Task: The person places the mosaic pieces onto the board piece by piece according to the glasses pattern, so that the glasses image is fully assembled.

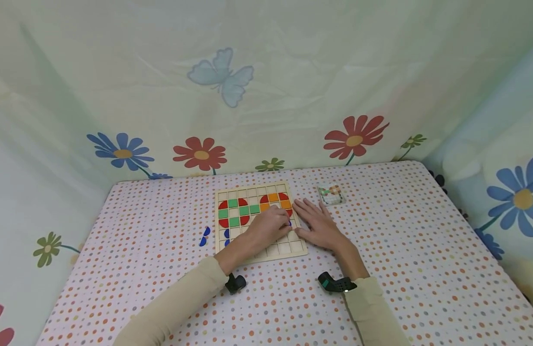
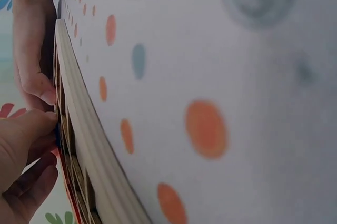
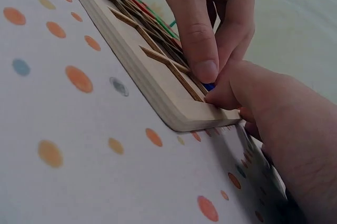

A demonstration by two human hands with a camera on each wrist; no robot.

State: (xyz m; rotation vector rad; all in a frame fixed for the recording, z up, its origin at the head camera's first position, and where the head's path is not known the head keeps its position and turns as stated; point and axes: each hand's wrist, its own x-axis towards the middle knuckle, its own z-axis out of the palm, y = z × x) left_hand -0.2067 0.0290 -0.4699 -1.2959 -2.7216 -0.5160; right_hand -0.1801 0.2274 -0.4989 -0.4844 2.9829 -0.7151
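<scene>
A wooden grid board point(image 1: 288, 255) with red, green, orange and blue flat pieces lies on the table. Over its right side, my left hand point(image 1: 270, 225) pinches a small blue piece point(image 3: 209, 86) down at a grid cell; the fingers hide most of it. My right hand point(image 1: 320, 229) lies along the board's right edge with its fingers extended. Its thumb touches the rim close to the left fingertips in the right wrist view. Red and green pieces point(image 1: 243, 210) form a pattern at the board's left, and orange and red ones point(image 1: 272, 197) at its upper right.
Two loose blue half-round pieces point(image 1: 203, 241) lie left of the board. More blue pieces point(image 1: 227, 234) sit in its left column. A small printed pattern card point(image 1: 331, 195) lies beyond my right hand. The dotted tablecloth point(image 1: 422, 250) covers the table, with a flowered curtain behind.
</scene>
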